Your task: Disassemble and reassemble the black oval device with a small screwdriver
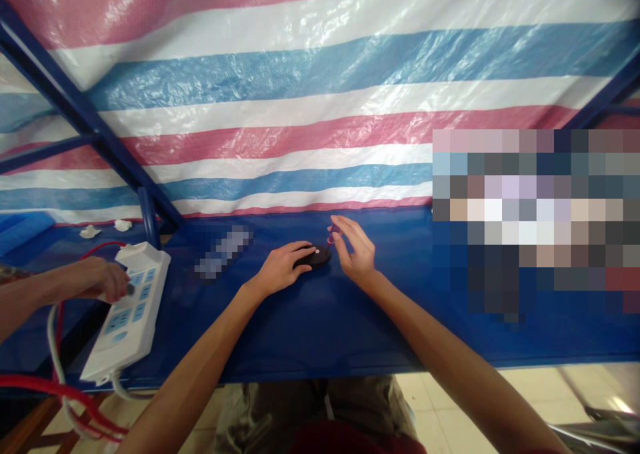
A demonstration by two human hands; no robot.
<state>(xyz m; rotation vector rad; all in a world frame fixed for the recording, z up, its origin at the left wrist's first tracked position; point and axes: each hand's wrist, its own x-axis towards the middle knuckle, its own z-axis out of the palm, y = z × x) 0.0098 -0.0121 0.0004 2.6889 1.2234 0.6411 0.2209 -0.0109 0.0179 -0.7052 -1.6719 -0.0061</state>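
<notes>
Black mouse (323,259): a dark rounded body with a pale spot on top, seemingly resting on the table (300,334) in front of the person, between the two hands; it could skid or swivel if the left grip eased while something pushed at its far end. Count: one.
White scraps (123,225): small, crumpled, at the back of the table's left part. Count: two.
Co-worker's hand (114,282): comes in from the left edge, fingers at a small dark piece (131,289) over the power strip; whether they grasp it cannot be told. Count: one in view.
Power strip (129,331): white with pale blue sockets, lying aslant; a tug on its cord might drag it. Count: one.
Red cable (60,389): runs among white and thinner red leads at the lower left; a snag there looks possible. Count: unsure, as they overlap.
Masked strip (223,252): on the table, just left of the left hand, too pixelated to name. Count: one.
Left hand (284,267): its grip is closed around the mouse's left end, fingers on top, thumb along the near side. Count: one.
Purple-red piece (331,239): slim, by the mouse's right end; being so small, it could slip from the fingertips if pinched unevenly. Count: one.
Right hand (356,249): its grip pinches that piece between thumb and fingertips. Count: one.
Masked block (525,221): pixelated, at the right, contents unreadable. Count: one.
</notes>
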